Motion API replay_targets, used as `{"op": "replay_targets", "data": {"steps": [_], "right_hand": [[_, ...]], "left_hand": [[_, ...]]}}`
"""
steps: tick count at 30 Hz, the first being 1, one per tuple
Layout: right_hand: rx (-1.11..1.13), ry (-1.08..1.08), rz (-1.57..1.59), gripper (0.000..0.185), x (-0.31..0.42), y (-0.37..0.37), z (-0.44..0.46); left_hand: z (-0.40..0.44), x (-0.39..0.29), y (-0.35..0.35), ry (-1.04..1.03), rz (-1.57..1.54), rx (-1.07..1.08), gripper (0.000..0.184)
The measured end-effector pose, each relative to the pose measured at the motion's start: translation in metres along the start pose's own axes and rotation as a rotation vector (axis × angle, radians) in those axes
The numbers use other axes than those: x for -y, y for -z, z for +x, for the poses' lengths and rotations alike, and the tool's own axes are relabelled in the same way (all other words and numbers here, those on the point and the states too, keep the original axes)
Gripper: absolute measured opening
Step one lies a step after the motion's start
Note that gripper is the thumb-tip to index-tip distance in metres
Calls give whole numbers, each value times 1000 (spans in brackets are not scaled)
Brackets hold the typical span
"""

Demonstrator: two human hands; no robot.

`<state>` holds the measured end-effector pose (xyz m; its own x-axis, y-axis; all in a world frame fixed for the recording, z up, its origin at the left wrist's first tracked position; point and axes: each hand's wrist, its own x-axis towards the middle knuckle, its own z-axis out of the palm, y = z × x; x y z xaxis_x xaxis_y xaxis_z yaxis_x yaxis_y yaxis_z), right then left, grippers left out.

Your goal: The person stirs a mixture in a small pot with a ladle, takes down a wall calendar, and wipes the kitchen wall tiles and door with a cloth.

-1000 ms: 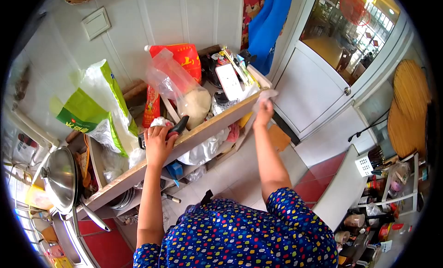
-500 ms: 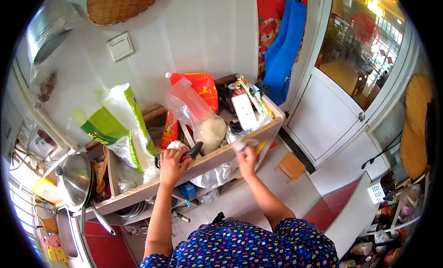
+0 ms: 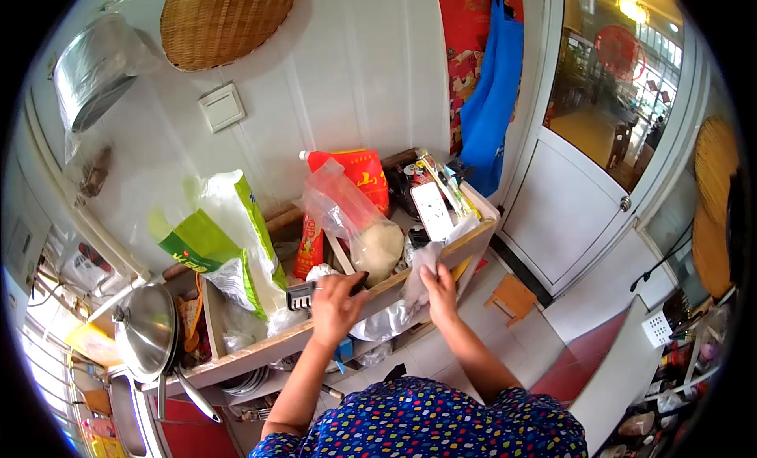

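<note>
My right hand (image 3: 442,294) is closed on a thin, whitish plastic bag (image 3: 419,278) at the front rail of a long wooden shelf unit (image 3: 315,329). The bag hangs down over the rail. My left hand (image 3: 337,307) is over the same rail, fingers apart and partly bent, in front of a black-handled tool (image 3: 300,296) with a slotted end. The hand hides the tool's middle; whether they touch I cannot tell. Behind the rail, a clear plastic bag (image 3: 341,198) stands around a pale round lump (image 3: 377,248), perhaps dough.
A green-and-white sack (image 3: 209,241), a red packet (image 3: 361,174) and a white phone (image 3: 432,211) are in the unit's top. A lidded steel wok (image 3: 146,332) is at the left, its handle jutting forward. A small wooden stool (image 3: 511,298) stands on the floor near the door (image 3: 564,198).
My left hand has shifted right along the rail, uncovering the tool's slotted end. The plastic bag in my right hand now hangs lower and more spread out. The camera view has shifted slightly.
</note>
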<state>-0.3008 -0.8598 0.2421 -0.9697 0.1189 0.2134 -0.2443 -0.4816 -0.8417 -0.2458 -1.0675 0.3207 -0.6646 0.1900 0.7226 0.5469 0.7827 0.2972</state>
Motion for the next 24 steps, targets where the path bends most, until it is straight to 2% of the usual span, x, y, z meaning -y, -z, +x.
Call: {"op": "replay_targets", "data": {"steps": [3,5,6,7,8,9,10,11,13,14,15,17,18,19,21,23,24], "right_hand": [[168,88,-290,29,52,-30,10],[354,207,-365,28,60,-56,20],[425,354,-513,30,58,-69,23],[499,499,-661,34,63,-85,24],[604,495,-682,41,72,-95,18],[596,564,-780,48,68,-99,20],[622,535,-736,50,78,-102,20],[653,510,-690,52,90,-104,22],[646,563,-590,46,110,-91,36],[602,634,-624,43,121,-78,46],[556,702,-655,40,131,-62,57],[495,568,-596,32,152,-25,78],[452,528,-582,29,157,-6,92],[413,488,-570,26,161,15,105],[402,474,-635,23,170,57,129],[402,444,-695,19,178,98,147],[407,454,-705,17,184,114,155]], "left_hand": [[23,-24,-8,165,-392,175,57],[36,-19,-24,379,-881,195,72],[50,-15,-20,432,-1049,267,78],[59,-10,-24,423,-1264,166,64],[66,-6,-23,583,-1379,123,55],[73,-2,-18,743,-1485,72,46],[78,7,-18,890,-1665,2,33],[76,30,-28,901,-1682,-17,31],[106,15,-13,1072,-1681,-181,31],[123,15,-9,1084,-1661,-253,33],[138,28,-10,956,-1692,-285,34],[189,17,-1,662,-1437,-549,35],[216,15,1,487,-1333,-595,36],[247,38,-9,277,-1053,-673,41],[314,39,-12,-50,-644,-811,56],[376,52,-16,-179,254,-947,70],[399,63,-26,-211,449,-894,69]]}}
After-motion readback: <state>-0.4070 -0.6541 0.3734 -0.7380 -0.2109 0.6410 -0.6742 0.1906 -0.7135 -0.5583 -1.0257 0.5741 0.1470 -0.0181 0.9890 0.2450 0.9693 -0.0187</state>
